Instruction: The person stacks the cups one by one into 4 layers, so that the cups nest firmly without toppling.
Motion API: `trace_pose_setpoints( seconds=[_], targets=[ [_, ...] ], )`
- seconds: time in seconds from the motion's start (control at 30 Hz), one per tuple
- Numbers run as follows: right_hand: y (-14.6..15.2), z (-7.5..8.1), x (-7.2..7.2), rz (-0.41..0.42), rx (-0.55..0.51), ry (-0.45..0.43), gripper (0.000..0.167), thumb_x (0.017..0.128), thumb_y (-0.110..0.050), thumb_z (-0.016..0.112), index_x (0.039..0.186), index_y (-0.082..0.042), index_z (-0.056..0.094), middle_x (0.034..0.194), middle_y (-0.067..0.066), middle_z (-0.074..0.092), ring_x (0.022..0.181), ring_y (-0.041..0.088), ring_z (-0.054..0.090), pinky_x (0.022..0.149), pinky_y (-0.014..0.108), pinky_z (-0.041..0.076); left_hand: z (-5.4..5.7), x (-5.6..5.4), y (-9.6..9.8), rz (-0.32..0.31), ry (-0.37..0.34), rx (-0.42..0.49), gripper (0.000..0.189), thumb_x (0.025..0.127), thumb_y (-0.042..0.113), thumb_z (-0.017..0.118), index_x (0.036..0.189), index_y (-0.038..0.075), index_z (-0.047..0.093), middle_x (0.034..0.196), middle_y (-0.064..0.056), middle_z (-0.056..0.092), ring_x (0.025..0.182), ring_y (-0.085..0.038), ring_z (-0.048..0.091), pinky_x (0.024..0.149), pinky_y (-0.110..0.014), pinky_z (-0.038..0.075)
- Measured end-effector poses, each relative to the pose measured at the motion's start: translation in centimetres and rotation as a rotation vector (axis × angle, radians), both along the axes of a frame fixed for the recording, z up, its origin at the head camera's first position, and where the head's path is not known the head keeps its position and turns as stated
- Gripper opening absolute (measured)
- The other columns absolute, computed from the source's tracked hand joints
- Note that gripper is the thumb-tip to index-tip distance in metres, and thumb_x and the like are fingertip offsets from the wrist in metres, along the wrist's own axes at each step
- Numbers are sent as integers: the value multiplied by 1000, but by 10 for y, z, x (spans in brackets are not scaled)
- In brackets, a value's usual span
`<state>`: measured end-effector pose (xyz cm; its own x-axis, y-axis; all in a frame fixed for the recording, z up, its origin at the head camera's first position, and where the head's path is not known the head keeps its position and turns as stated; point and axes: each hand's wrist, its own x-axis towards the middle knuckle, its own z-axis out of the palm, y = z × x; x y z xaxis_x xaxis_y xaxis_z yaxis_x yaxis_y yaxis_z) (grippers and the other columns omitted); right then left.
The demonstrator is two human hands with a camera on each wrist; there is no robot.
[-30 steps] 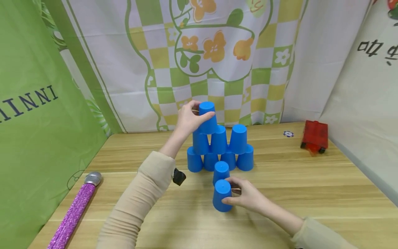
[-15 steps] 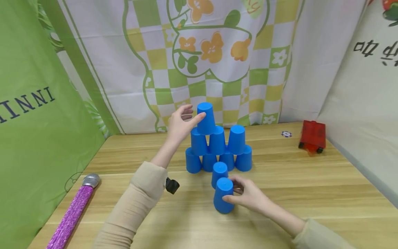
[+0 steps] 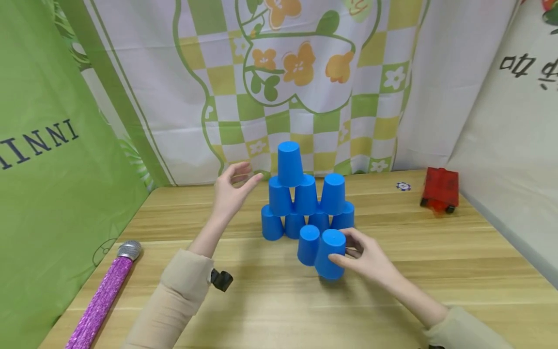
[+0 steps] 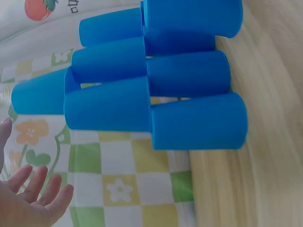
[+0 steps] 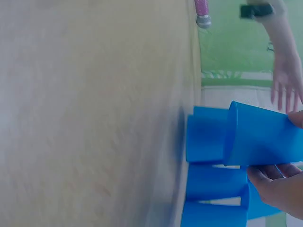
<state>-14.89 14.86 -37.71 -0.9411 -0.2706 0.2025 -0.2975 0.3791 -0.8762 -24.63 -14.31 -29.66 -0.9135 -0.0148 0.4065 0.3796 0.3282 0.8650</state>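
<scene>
Upside-down blue cups form a stepped stack on the wooden table. Several make the bottom row, three rest above, and one top cup (image 3: 289, 164) sits over the left pair. My left hand (image 3: 231, 191) hovers left of the stack, fingers loosely spread, touching nothing; the left wrist view shows the same hand (image 4: 35, 196) apart from the cups. My right hand (image 3: 368, 257) grips an upside-down blue cup (image 3: 330, 254) between thumb and fingers, seemingly just off the table. Another blue cup (image 3: 308, 245) stands in front of the stack, just left of the held one.
A microphone (image 3: 106, 295) with a glittery purple handle lies at the left. Toward the back right are a red toy car (image 3: 440, 190) and a poker chip (image 3: 403, 186). A patterned curtain (image 3: 305, 87) hangs behind the table.
My left hand has let go of the top cup and drawn back to the left and down. My right hand has moved its cup right and slightly farther from me.
</scene>
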Motion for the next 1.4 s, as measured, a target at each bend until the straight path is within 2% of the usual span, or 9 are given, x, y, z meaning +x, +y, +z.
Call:
trace_pose_setpoints(
  seconds=[0.43,0.57,0.73,0.83,0.93,1.07,1.23,1.3,1.4],
  targets=[
    [28,19,-7,-158,33,39,44,87,-18,68,123,2,51,111,19,61,100,23,61,89,40,54,-27,12,-37,58,-108,5,50,85,29,69,128,7,54,124,-13,60,114,-27,57,96,-39,49],
    [35,28,-10,-200,64,49,47,88,-21,67,126,1,50,113,18,60,97,10,60,89,39,54,-34,17,-40,66,-139,19,51,84,32,71,126,8,55,124,-11,60,114,-26,58,97,-38,49],
    [45,40,-13,-234,65,90,48,89,-22,65,129,-1,49,115,17,59,91,-9,54,85,18,53,-40,26,-36,58,-150,30,52,83,31,72,125,7,55,124,-12,60,115,-27,57,99,-40,48],
    [49,49,-15,-251,51,114,48,90,-23,65,129,-1,49,115,16,58,91,-9,53,81,7,47,-44,33,-32,48,-155,14,52,83,32,72,125,8,55,124,-11,60,117,-27,56,100,-42,48],
    [51,57,-19,-276,49,129,49,90,-26,64,129,-2,49,112,9,56,91,-6,53,79,3,44,-48,40,-27,38,-163,-8,52,82,34,72,125,10,56,124,-10,61,118,-26,56,100,-44,47],
    [52,68,-25,-307,50,155,50,90,-30,64,129,-4,49,108,0,55,92,-2,54,80,5,45,-57,44,-19,22,-164,-35,51,82,33,72,125,10,56,124,-10,61,117,-25,56,99,-46,47],
    [50,81,-33,-314,48,185,51,90,-32,63,130,-5,48,108,-5,56,94,0,54,86,13,50,-67,47,-13,1,-169,-34,52,82,34,73,124,9,57,124,-11,61,117,-26,57,98,-47,48],
    [50,86,-36,-313,42,195,52,90,-32,63,131,-5,47,108,-6,56,95,0,54,89,19,51,-65,52,-9,-8,-191,-29,52,82,34,72,124,8,57,125,-12,61,118,-26,56,99,-46,47],
    [48,93,-41,-313,31,201,53,90,-33,63,132,-6,47,108,-7,56,96,1,54,92,26,51,-68,56,-4,-27,-203,-16,54,82,33,73,125,5,55,127,-14,59,120,-30,55,101,-50,45]
  ],
)
